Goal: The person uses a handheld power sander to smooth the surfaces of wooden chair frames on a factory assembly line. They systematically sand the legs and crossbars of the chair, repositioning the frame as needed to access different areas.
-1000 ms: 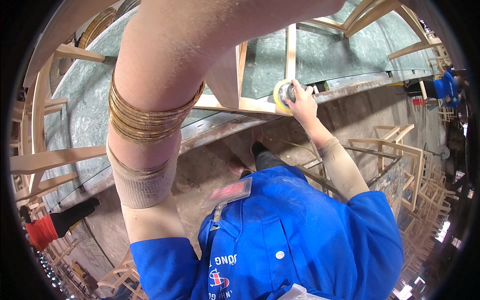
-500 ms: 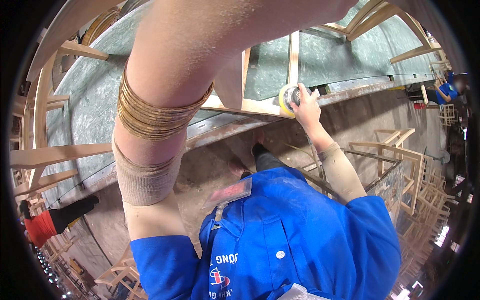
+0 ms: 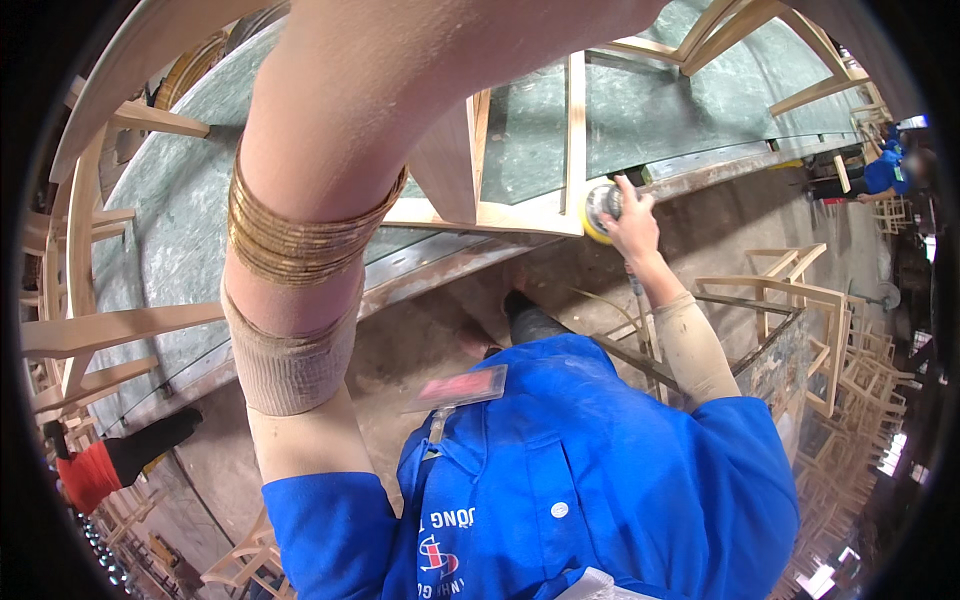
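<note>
My right hand [image 3: 633, 225] grips a round sander [image 3: 605, 204] with a yellow rim and dark top. The sander is tilted against the end corner of a pale wooden frame [image 3: 530, 218] at the edge of the green table. A hose runs down from it beside my right forearm. My left arm, with gold bangles at the forearm, crosses the upper view close up. Only part of my left hand [image 3: 625, 12] shows at the top edge; its fingers are out of sight. A wide wooden piece [image 3: 445, 165] of the frame stands up beneath that arm.
The green table [image 3: 540, 110] has a worn metal edge and bears more wooden frame parts [image 3: 735, 45]. Wooden legs [image 3: 120, 330] jut in from the left. A metal stand [image 3: 750, 345] and a wooden frame [image 3: 830, 300] are at right. Co-workers [image 3: 85, 475] [image 3: 885, 172] stand at both sides.
My right hand and the sander have shifted slightly right, and the sander has tipped off the frame's top towards its end. My left hand has slid left along the top edge.
</note>
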`<action>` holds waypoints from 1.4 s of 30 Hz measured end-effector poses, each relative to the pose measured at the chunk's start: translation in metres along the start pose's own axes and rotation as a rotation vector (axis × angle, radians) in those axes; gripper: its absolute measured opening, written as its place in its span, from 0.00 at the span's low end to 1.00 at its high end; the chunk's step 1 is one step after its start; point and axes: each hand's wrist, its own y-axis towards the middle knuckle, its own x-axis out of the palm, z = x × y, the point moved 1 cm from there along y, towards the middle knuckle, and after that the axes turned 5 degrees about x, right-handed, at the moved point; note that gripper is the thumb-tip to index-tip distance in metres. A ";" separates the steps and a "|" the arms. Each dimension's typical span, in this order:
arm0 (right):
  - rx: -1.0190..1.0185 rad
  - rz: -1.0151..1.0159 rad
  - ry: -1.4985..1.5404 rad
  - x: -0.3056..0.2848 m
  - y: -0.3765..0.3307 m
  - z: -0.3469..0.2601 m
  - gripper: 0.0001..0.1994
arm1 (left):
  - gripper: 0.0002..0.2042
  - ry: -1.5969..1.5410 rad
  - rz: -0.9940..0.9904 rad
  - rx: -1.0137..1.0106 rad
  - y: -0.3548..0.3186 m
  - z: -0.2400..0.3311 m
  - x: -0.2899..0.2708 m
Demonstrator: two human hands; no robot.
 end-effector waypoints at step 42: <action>0.192 -0.113 0.052 -0.010 0.053 -0.018 0.38 | 0.25 -0.037 -0.031 -0.029 0.004 -0.006 0.002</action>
